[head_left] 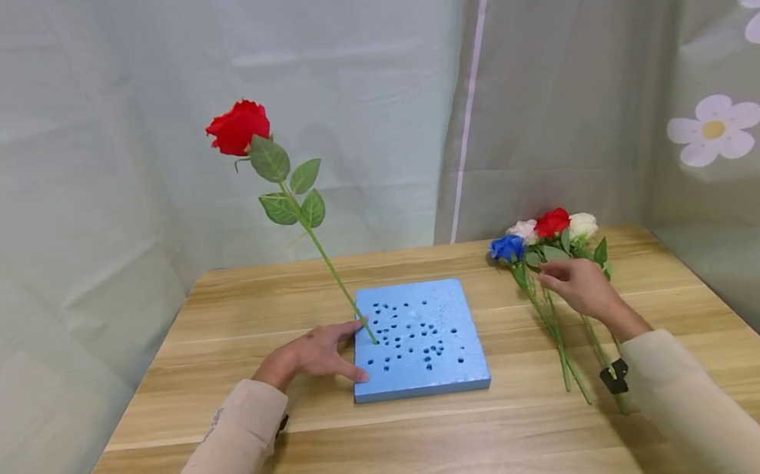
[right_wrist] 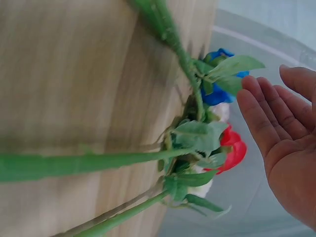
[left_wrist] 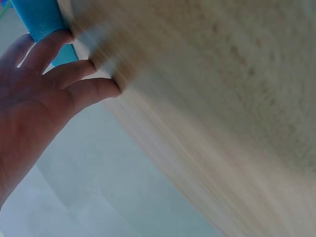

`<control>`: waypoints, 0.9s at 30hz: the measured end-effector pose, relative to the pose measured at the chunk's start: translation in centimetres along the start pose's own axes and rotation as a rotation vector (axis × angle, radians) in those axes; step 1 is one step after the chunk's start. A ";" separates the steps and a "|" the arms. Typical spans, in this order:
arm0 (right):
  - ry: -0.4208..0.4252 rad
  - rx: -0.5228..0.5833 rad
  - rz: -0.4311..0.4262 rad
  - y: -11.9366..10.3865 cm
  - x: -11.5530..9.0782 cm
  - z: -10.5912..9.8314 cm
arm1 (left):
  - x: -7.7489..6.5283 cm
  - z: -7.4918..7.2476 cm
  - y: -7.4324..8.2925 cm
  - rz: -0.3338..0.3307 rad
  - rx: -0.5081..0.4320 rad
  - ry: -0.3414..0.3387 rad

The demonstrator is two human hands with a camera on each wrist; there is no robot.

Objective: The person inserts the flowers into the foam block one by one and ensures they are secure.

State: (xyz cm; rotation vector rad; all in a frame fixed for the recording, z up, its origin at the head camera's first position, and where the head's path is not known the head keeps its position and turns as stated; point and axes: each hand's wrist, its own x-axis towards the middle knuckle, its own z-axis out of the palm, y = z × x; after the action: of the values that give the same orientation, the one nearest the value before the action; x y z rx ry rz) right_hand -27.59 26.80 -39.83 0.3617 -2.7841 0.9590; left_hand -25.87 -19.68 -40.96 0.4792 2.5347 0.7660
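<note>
A blue foam block (head_left: 442, 300) full of small holes lies on the table. One long-stemmed red rose (head_left: 239, 128) stands in a hole near its left side, leaning left. My left hand (head_left: 322, 351) rests against the block's left edge, thumb and forefinger spread apart on it; the left wrist view shows its other fingers loosely bent by the tabletop. Over the flowers lying at the right, my right hand (head_left: 583, 289) hovers with nothing held, fingers extended. Beneath and beyond it are a blue rose (head_left: 508, 247), a red rose (right_wrist: 236, 150), a white rose (head_left: 583, 226) and a pale pink rose (head_left: 524, 231).
The wooden table (head_left: 444, 446) ends at a hanging grey-green curtain (head_left: 333, 56) behind and on both sides. Green stems (head_left: 563, 357) of the lying flowers point toward the front edge, partly under my right forearm. A black clip-like piece (head_left: 615, 376) sits by the right cuff.
</note>
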 end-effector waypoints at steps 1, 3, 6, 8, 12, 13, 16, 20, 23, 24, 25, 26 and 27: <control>0.001 -0.002 0.003 0.2 0.0 0.0 | 0.0 0.0 0.0 -0.001 0.001 0.000; 0.000 -0.012 0.013 0.5 -0.1 0.0 | 0.0 0.0 0.0 -0.003 0.007 0.000; -0.017 -0.022 0.035 0.8 -0.2 0.1 | 0.0 0.1 0.2 -0.009 0.006 0.000; -0.027 -0.030 0.049 1.0 -0.2 0.1 | -0.1 0.1 0.2 -0.010 0.003 0.003; -0.032 -0.030 0.054 1.2 -0.3 0.2 | -0.2 0.3 0.3 -0.014 -0.009 0.014; -0.033 -0.029 0.055 1.2 -0.3 0.2 | -0.2 0.4 0.2 -0.013 -0.010 0.016; -0.041 -0.016 0.059 1.3 -0.4 0.2 | -0.2 0.4 0.2 -0.013 -0.012 0.019; -0.052 -0.008 0.065 1.5 -0.4 0.4 | -0.1 0.5 0.1 -0.009 -0.012 0.021; -0.058 -0.005 0.058 1.5 -0.3 0.5 | -0.1 0.5 0.1 -0.009 -0.014 0.022; -0.061 -0.007 0.053 1.5 -0.3 0.6 | -0.1 0.5 0.1 -0.009 -0.015 0.022; -0.066 -0.004 0.049 1.5 -0.3 0.6 | -0.1 0.5 0.1 -0.008 -0.018 0.022; -0.071 -0.004 0.044 1.4 -0.2 0.7 | -0.1 0.5 0.1 -0.007 -0.019 0.022; -0.076 -0.006 0.042 1.4 -0.1 0.8 | -0.2 0.5 0.1 -0.008 -0.021 0.022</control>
State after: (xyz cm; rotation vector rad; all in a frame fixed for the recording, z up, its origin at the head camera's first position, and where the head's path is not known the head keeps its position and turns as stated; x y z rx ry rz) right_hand -27.92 27.39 -41.23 0.3473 -2.8735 0.9653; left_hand -25.49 -19.49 -41.22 0.4561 2.5449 0.7984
